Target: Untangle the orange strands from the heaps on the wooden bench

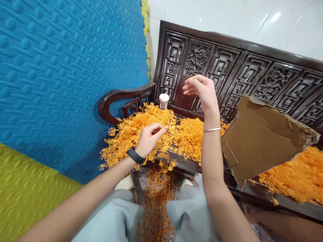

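My left hand (151,137), with a dark band at its wrist, is pinched around a thin orange plastic sprig (164,127) over the left heap. A large heap of branching orange plastic sprigs (136,134) lies below and around this hand. Raised higher, in front of the carved bench back, is my right hand (202,90), wearing a silver bangle. Its fingers are loosely curved and nothing visible sits between them. Beneath the right forearm spreads a second heap of small orange pieces (189,137). More orange strands (158,188) hang and lie between my knees.
A dark carved wooden bench (184,97) holds the heaps, its curved armrest (106,104) at left. A white-lidded cup (164,101) stands behind. Brown cardboard (257,137) leans at right beside another orange heap (297,174). Blue matting (63,74) covers the left side. Someone's bare leg (285,222) shows lower right.
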{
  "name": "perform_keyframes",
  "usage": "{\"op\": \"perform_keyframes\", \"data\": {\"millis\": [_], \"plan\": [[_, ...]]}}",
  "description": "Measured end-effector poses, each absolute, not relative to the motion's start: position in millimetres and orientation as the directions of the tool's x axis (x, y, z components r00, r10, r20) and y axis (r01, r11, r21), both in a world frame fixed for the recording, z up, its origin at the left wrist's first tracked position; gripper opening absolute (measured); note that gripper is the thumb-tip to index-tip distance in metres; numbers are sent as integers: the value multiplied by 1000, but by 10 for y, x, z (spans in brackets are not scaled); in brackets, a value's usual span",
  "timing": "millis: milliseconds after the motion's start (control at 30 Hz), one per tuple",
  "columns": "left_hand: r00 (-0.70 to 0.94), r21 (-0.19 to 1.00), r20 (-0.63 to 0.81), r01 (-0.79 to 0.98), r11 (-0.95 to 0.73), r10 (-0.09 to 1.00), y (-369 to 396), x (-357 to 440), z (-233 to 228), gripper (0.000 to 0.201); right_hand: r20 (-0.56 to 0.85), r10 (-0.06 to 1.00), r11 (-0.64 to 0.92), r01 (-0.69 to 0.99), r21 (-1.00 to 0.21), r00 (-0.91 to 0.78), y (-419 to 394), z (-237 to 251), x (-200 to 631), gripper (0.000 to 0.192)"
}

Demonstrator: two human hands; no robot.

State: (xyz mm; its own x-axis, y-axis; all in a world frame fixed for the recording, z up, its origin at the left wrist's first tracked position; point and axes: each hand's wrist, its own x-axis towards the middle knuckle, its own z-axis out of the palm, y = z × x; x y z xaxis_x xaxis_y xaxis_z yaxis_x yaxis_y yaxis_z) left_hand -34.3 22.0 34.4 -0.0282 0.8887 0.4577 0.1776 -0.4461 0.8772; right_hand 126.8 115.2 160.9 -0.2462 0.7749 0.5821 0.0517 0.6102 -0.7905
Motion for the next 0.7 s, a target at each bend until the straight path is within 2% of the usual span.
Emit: {"op": "perform_keyframes", "data": {"millis": [100,200,333,467,600,700], "plan": [[-28,875,450,213,-434,893,238,-357,334,34,637,702,690,82,-719,-319,1066,1635,1212,15],[2,859,463,247,-449,886,238,-353,314,42,580,649,724,164,-670,-493,942,1668,1228,19],[110,821,474,304,-484,874,181,-326,317,42,302,550,752,304,-584,-779,765,1687,1259,26],[110,761,523,388,-521,845,112,-339,332,40,22,446,779,376,-502,-895,671,1648,1191,37],[54,767,536,385,-513,842,66,-397,337,38,-93,414,814,414,-408,-905,611,1539,1098,43],[2,777,547,372,-508,837,10,-417,346,35,-134,414,840,434,-324,-901,520,1427,1079,39]]}}
